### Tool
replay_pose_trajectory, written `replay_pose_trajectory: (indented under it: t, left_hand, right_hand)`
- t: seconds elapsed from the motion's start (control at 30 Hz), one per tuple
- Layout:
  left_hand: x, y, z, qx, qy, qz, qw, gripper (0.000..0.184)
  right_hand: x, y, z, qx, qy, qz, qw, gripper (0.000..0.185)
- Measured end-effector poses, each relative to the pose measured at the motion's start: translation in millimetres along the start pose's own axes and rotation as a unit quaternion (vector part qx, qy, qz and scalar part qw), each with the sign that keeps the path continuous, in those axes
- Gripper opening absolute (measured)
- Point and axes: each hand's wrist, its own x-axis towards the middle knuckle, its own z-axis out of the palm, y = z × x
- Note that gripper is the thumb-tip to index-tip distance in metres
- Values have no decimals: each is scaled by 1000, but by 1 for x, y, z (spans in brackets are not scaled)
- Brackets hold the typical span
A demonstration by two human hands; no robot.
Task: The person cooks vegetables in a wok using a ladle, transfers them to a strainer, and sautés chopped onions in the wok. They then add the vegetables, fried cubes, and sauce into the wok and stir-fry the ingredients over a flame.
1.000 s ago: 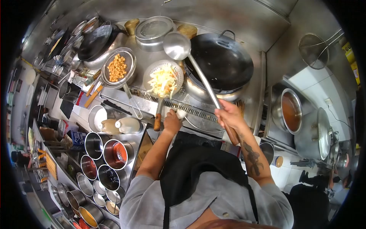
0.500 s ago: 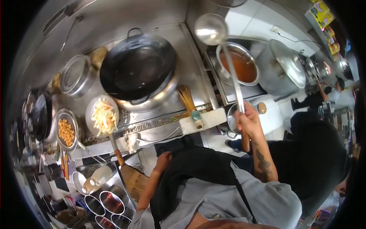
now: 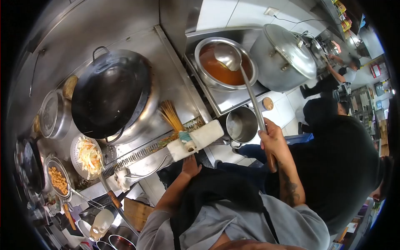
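My right hand [image 3: 273, 137] is closed round the wooden-ended handle of a long metal ladle [image 3: 253, 98]. The ladle's bowl is over the reddish-brown liquid [image 3: 210, 68] inside a steel pot [image 3: 200, 78]; whether it touches the surface I cannot tell. At the stove's front edge, my left hand [image 3: 191, 166] reaches up just below a folded white cloth [image 3: 210, 132], fingers stretched out and partly hidden. A bamboo brush [image 3: 171, 116] with a wrapped handle leans across that cloth. Left of it, a black wok [image 3: 110, 93] sits on the burner, holding only small specks.
Left of the wok are a perforated skimmer [image 3: 78, 160] with shredded vegetables and a strainer [image 3: 49, 164] of browned pieces. A big lidded pot [image 3: 271, 62] stands right of the liquid, a smaller pot [image 3: 241, 125] below. A person in black [image 3: 333, 166] is close at my right.
The ladle has come down from above the pot's rim to over the liquid inside. My left hand has moved up to the stove edge. The view has shifted to the right.
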Motion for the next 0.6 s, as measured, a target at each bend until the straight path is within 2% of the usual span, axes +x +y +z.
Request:
replay_pose_trajectory:
  t: [0.03,0.13,0.23,0.33,0.53,0.6]
  left_hand:
    - [2,0,4,14,21,9,1000,84]
    - [10,-3,8,-79,-96,-64,990,90]
    - [9,-2,9,-100,-99,-103,985,92]
    - [7,3,9,-44,-83,-95,991,93]
    - [14,-5,9,8,-128,-77,989,95]
    - [19,-7,9,-20,-158,-88,983,98]
  right_hand:
    - [0,0,-3,13,-11,11,1000,42]
    - [-3,-4,-11,74,-33,52,995,38]
    - [-5,-11,-18,200,-30,98,974,38]
    - [-6,-19,-25,340,-37,122,932,43]
    - [-22,-42,-28,379,-88,81,918,42]
    - [-25,-51,-24,380,-133,77,912,46]
